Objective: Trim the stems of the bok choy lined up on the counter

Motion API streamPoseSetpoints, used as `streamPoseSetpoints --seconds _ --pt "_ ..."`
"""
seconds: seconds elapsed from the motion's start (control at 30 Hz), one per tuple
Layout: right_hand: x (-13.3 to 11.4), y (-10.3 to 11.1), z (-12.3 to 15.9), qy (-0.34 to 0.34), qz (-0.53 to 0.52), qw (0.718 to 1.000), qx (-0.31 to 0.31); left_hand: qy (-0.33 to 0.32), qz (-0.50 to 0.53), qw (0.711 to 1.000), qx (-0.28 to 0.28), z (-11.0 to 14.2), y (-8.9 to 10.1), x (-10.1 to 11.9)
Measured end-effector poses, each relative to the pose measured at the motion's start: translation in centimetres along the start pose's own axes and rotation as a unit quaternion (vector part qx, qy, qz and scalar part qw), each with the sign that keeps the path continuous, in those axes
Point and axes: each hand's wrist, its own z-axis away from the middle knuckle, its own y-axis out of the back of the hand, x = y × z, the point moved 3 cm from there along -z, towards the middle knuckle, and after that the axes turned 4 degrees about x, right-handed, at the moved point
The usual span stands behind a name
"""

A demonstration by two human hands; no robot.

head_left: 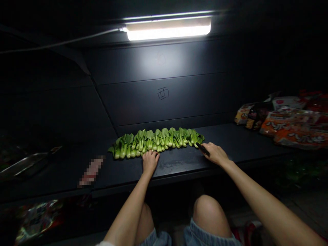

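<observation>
A long row of green bok choy (161, 139) lies on the dark shelf (176, 167), leaves toward the back panel and pale bases toward me. My left hand (150, 161) rests at the front edge of the row, left of its middle, with fingertips against the bases. Its fingers look stretched out, and no grasp on a stalk shows. Beyond the row's right end, my right hand (215, 153) is closed around a narrow black object (203, 149). One end of that object points at the last bok choy; its kind is not clear.
A lit lamp (169, 32) with a white cable (64, 41) hangs above the back panel (133, 102). Packaged food bags (294, 126) are piled at right. A metal tray (24, 165) stands at left, near a pixelated patch. Shiny packages (38, 218) lie below.
</observation>
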Motion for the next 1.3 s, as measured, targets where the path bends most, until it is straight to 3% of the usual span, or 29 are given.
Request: streamPoseSetpoints --seconds 0.67,1.3 --pt "2.3 -0.6 0.9 -0.059 0.016 0.997 -0.036 -0.002 0.004 1.000 0.007 0.1 0.4 0.3" --pt "-5.2 0.0 -1.0 0.060 -0.031 0.998 0.002 0.003 0.006 1.000 0.006 0.1 0.2 0.3"
